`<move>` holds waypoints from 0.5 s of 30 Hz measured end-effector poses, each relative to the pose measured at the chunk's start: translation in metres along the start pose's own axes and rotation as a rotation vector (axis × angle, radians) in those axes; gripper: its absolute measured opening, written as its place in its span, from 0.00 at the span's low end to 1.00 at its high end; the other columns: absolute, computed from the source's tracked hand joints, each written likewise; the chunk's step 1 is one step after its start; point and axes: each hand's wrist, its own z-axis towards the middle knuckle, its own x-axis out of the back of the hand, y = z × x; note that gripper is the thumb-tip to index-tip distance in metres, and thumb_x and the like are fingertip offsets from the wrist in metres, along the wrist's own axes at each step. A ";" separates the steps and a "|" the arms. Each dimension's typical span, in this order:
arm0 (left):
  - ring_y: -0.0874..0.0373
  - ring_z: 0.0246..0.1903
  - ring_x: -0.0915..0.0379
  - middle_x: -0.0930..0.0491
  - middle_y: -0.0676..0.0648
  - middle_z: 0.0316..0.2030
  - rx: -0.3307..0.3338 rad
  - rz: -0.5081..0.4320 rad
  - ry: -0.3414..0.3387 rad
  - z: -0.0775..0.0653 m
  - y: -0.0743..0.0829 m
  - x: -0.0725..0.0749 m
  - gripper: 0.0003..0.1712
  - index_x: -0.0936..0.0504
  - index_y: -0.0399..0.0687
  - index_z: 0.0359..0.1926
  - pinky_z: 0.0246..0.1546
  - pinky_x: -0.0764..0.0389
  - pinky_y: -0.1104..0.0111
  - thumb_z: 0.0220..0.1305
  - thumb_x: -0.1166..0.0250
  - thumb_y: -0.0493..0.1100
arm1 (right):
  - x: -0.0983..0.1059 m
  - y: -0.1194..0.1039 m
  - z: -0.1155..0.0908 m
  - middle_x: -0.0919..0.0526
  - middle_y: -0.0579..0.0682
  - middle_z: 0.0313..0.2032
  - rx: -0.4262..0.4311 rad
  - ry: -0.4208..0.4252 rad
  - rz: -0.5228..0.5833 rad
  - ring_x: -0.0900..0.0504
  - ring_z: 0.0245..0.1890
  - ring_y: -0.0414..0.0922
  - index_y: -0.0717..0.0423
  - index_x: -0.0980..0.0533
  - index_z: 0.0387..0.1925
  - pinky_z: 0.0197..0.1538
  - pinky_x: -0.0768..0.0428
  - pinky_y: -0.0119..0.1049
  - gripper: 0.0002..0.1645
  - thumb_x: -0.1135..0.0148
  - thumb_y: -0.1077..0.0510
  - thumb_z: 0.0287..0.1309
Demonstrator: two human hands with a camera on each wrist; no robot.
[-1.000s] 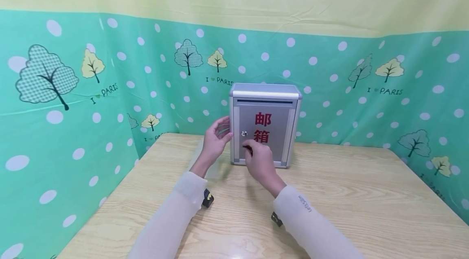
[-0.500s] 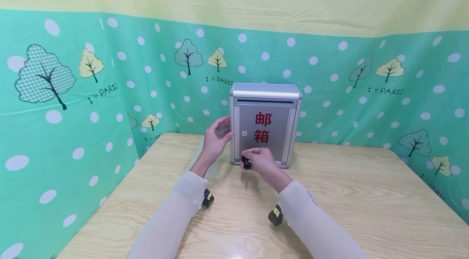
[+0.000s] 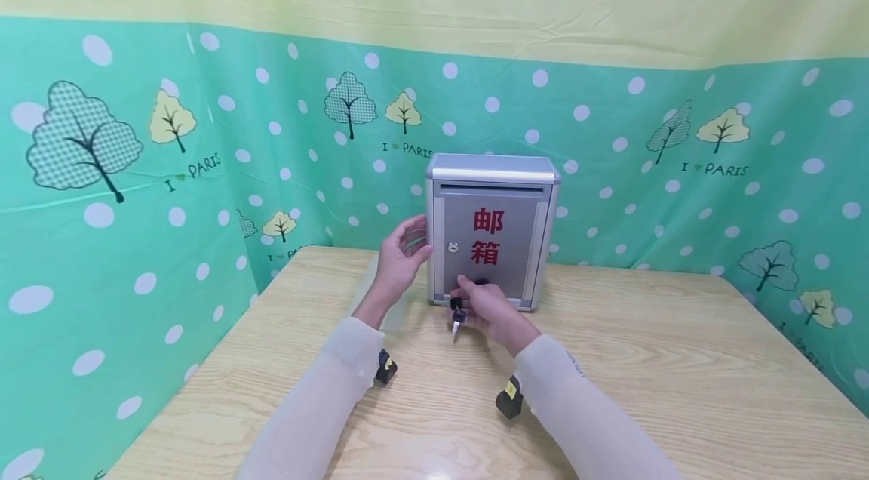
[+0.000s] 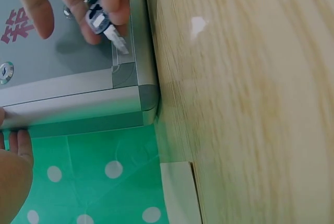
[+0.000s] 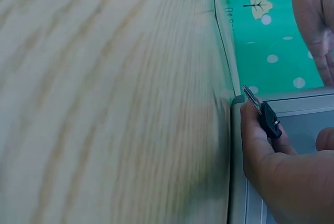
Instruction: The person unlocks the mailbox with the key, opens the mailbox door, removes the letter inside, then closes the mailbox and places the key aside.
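Note:
A grey metal mailbox (image 3: 516, 238) with red characters stands upright on the table. Its silver lock (image 3: 453, 247) is on the left of the door. My left hand (image 3: 400, 265) rests on the box's left side, thumb near the front edge and fingers farther back. Low before the door, my right hand (image 3: 492, 310) holds keys (image 3: 458, 314) with black heads; one silver blade points down. In the right wrist view the key (image 5: 269, 119) lies against the fingers and the thumb stands apart from it. The lock shows no key in it.
A pale flat sheet (image 3: 394, 318) lies on the wooden table (image 3: 645, 359), partly behind my left forearm. Green and yellow patterned cloth (image 3: 611, 103) hangs behind the box and along both sides. A narrow slot (image 3: 491, 189) runs below the box's top.
My right hand has moved down from just below the lock to the door's lower part. Its fingers have turned, so the keys now hang in view. The left hand stays put.

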 end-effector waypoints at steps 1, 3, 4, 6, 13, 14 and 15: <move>0.42 0.63 0.26 0.25 0.38 0.62 -0.002 -0.002 0.000 0.000 0.000 0.000 0.34 0.28 0.40 0.69 0.67 0.26 0.51 0.63 0.37 0.21 | 0.000 0.001 0.001 0.25 0.68 0.57 -0.013 0.001 0.010 0.18 0.54 0.62 0.71 0.28 0.58 0.59 0.16 0.47 0.30 0.48 0.46 0.78; 0.42 0.63 0.27 0.25 0.37 0.62 -0.005 -0.003 -0.001 0.000 0.000 0.000 0.34 0.28 0.39 0.69 0.67 0.26 0.50 0.63 0.37 0.21 | 0.001 0.004 0.001 0.25 0.67 0.56 -0.028 0.004 0.017 0.18 0.54 0.62 0.72 0.28 0.58 0.57 0.15 0.46 0.32 0.50 0.44 0.78; 0.42 0.63 0.27 0.25 0.37 0.62 -0.007 -0.003 -0.002 0.000 0.000 0.000 0.34 0.29 0.39 0.69 0.67 0.26 0.50 0.63 0.37 0.20 | 0.001 0.005 0.002 0.25 0.66 0.55 -0.035 0.005 0.022 0.18 0.54 0.62 0.72 0.28 0.59 0.56 0.15 0.46 0.33 0.51 0.43 0.78; 0.42 0.63 0.27 0.25 0.37 0.62 -0.009 -0.003 -0.002 -0.001 0.001 0.000 0.34 0.28 0.39 0.69 0.67 0.26 0.50 0.62 0.37 0.20 | 0.002 0.007 0.003 0.25 0.66 0.53 -0.045 0.008 0.028 0.18 0.53 0.62 0.73 0.29 0.59 0.56 0.14 0.46 0.34 0.51 0.43 0.78; 0.43 0.62 0.26 0.24 0.37 0.62 -0.007 -0.003 -0.003 0.000 0.002 -0.001 0.34 0.28 0.39 0.69 0.67 0.25 0.53 0.62 0.37 0.21 | 0.001 0.008 0.003 0.23 0.66 0.53 -0.031 -0.007 -0.022 0.18 0.53 0.61 0.72 0.27 0.59 0.56 0.14 0.46 0.33 0.49 0.44 0.77; 0.43 0.62 0.26 0.24 0.38 0.62 -0.002 -0.001 0.000 0.000 0.002 0.000 0.34 0.28 0.40 0.69 0.67 0.25 0.54 0.62 0.37 0.21 | 0.001 0.008 0.002 0.23 0.66 0.54 -0.032 -0.004 -0.042 0.18 0.53 0.60 0.71 0.27 0.59 0.56 0.15 0.46 0.33 0.48 0.43 0.77; 0.44 0.62 0.26 0.24 0.38 0.62 0.001 0.001 0.001 -0.001 0.002 0.000 0.34 0.28 0.40 0.68 0.66 0.24 0.56 0.62 0.37 0.21 | 0.001 0.008 0.002 0.22 0.66 0.55 -0.034 -0.002 -0.055 0.18 0.53 0.59 0.70 0.26 0.59 0.56 0.15 0.46 0.33 0.48 0.42 0.77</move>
